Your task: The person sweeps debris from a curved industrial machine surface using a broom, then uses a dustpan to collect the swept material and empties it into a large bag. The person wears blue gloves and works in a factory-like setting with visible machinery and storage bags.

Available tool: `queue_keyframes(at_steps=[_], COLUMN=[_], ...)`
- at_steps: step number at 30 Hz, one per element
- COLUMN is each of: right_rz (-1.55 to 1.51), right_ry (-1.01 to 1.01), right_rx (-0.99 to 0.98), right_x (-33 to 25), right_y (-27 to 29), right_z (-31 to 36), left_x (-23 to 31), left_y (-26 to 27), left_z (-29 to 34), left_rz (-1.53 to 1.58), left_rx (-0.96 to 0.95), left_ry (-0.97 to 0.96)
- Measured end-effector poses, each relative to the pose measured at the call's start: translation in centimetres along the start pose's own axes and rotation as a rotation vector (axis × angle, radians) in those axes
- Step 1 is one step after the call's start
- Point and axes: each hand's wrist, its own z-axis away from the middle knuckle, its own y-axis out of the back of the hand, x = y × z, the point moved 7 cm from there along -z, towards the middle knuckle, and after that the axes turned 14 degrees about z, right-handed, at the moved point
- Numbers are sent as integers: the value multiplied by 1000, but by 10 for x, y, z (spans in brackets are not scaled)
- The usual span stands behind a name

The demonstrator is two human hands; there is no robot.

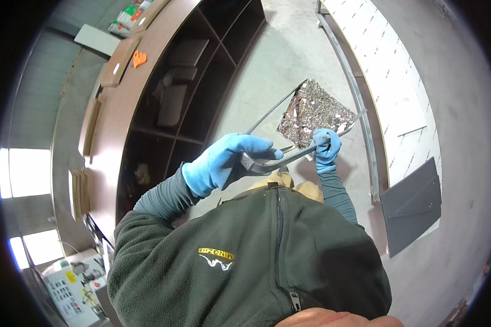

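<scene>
Both my hands wear blue gloves. My left hand (218, 163) is closed around one end of a grey curved bar (289, 158), which looks like a handle. My right hand (326, 150), farther right, closes around the bar's other end. Just beyond the hands is a heap of grey and brown debris (317, 111) with white bits, in an angular holder whose kind I cannot tell. A thin dark rod (275, 110) slants from the heap's far corner toward my left hand. How the bar joins the holder is hidden.
A long brown cabinet (163, 38) with dark open compartments stands at left, bearing boards and an orange item (139, 59). On the right, white printed sheets (387, 71) lie along a metal rail (354, 82). A dark grey panel (413, 207) rests nearer. Control equipment (71, 291) stands lower left.
</scene>
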Motion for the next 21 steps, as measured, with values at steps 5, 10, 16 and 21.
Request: queue_keyframes(at_steps=[5, 10, 16, 21], right_rz=[-41, -113, -4, -38], right_ry=[-26, 22, 200, 217], right_rx=[56, 8, 80, 24], right_x=[106, 224, 270, 373], right_y=[-27, -94, -149, -269], right_z=[-127, -309, -499, -656], left_x=[68, 168, 302, 417], left_y=[1, 14, -4, 60], left_z=[-171, -359, -492, -646], left_rz=[31, -13, -436, -680], left_rx=[-33, -131, -253, -366], left_ry=[46, -61, -366, -622])
